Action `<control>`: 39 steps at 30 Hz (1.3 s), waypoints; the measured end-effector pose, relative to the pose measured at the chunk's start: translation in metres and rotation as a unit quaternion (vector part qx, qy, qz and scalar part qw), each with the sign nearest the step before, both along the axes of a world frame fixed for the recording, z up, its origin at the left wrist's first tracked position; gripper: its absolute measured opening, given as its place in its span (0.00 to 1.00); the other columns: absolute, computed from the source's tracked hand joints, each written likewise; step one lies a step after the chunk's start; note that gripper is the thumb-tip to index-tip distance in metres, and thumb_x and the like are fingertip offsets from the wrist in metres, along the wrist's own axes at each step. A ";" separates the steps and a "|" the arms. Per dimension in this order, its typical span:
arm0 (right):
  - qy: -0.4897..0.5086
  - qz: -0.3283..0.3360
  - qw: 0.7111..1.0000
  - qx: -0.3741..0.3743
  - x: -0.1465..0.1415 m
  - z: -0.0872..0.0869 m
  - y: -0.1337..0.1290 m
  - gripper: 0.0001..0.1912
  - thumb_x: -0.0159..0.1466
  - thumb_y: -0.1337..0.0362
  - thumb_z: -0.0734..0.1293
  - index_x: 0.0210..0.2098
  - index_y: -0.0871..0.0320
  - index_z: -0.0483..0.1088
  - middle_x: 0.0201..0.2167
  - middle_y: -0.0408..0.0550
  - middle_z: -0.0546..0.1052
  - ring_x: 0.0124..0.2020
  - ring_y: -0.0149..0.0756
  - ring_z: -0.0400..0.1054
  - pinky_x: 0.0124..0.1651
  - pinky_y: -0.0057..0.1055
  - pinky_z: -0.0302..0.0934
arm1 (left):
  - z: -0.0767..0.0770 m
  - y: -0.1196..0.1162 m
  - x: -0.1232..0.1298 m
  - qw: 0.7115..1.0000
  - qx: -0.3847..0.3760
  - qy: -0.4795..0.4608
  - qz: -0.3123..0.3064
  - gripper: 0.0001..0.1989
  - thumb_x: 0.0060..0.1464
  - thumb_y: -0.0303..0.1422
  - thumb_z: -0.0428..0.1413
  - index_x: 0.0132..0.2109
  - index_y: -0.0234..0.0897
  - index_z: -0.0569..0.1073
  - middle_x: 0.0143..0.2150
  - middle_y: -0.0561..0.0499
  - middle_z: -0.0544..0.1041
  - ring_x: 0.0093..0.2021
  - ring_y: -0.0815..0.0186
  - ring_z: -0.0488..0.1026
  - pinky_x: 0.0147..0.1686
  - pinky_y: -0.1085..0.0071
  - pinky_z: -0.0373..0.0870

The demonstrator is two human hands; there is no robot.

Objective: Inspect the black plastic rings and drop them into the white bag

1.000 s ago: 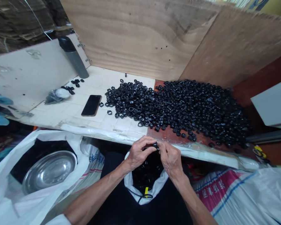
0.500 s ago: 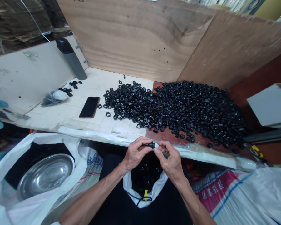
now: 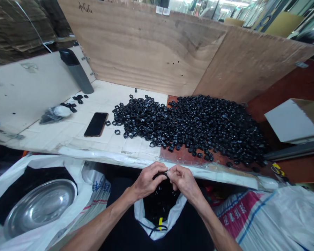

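Observation:
My left hand (image 3: 149,178) is closed in a pinch over the bench's front edge, thumb and forefinger on a small black plastic fitting (image 3: 165,173). Fingers hide most of that piece. Against its other side, my right hand (image 3: 183,179) is closed too, its fingertips meeting those of the left. Below both hands, an open white bag (image 3: 143,219) holds a dark mass of small black parts. On the bench beyond lies a large heap of black plastic rings and nut-like pieces (image 3: 199,125).
A phone (image 3: 96,124) lies left of the heap, and a grey bottle (image 3: 78,75) stands behind it. Wooden boards (image 3: 146,45) wall the bench. A metal bowl (image 3: 42,205) sits in a white sack at left. At right are a carton (image 3: 290,120), yellow-handled scissors (image 3: 277,169) and a printed sack (image 3: 272,216).
My right hand has closed in against the left, and the fitting, plainly visible before, is now mostly covered by fingers. The view has shifted slightly, showing more above the boards.

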State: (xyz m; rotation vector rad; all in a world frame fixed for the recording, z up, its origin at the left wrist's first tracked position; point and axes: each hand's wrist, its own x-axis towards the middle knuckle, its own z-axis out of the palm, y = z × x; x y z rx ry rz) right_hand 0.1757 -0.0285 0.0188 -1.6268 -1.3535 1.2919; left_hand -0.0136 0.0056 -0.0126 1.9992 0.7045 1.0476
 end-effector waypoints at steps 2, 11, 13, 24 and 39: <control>-0.125 -0.019 0.990 0.055 0.012 -0.002 0.012 0.14 0.63 0.53 0.67 0.28 0.57 0.70 0.20 0.41 0.71 0.20 0.33 0.66 0.24 0.28 0.59 | 0.012 0.006 -0.002 0.995 -0.051 0.074 -0.045 0.06 0.58 0.33 0.59 0.41 0.36 0.76 0.36 0.49 0.78 0.34 0.66 0.76 0.35 0.71 0.74; -0.369 -0.086 0.886 0.268 0.027 -0.030 0.070 0.11 0.64 0.66 0.62 0.45 0.57 0.72 0.43 0.53 0.71 0.38 0.40 0.70 0.39 0.34 0.66 | 0.007 0.066 0.061 0.964 0.077 0.209 0.144 0.13 0.61 0.26 0.50 0.50 0.38 0.73 0.43 0.46 0.74 0.36 0.64 0.74 0.35 0.70 0.71; -0.376 -0.078 0.883 0.268 0.026 -0.031 0.069 0.10 0.64 0.68 0.62 0.43 0.58 0.72 0.41 0.53 0.72 0.39 0.41 0.70 0.40 0.34 0.65 | -0.002 0.074 0.066 0.960 0.094 0.232 0.127 0.11 0.61 0.25 0.49 0.45 0.37 0.75 0.38 0.47 0.75 0.35 0.64 0.74 0.36 0.70 0.71; -0.282 0.009 0.895 0.346 0.032 -0.043 0.060 0.10 0.66 0.70 0.60 0.40 0.57 0.73 0.41 0.52 0.76 0.45 0.41 0.71 0.51 0.37 0.65 | -0.001 0.054 0.028 0.966 0.058 0.192 0.161 0.08 0.59 0.29 0.54 0.46 0.38 0.74 0.39 0.48 0.74 0.40 0.62 0.72 0.43 0.66 0.71; -0.144 -0.050 0.944 0.294 0.030 -0.036 0.050 0.06 0.65 0.63 0.66 0.39 0.57 0.72 0.40 0.50 0.75 0.37 0.37 0.72 0.39 0.33 0.68 | -0.009 0.058 0.036 0.977 0.054 0.155 0.137 0.07 0.54 0.27 0.56 0.41 0.37 0.73 0.37 0.48 0.77 0.38 0.61 0.75 0.41 0.67 0.71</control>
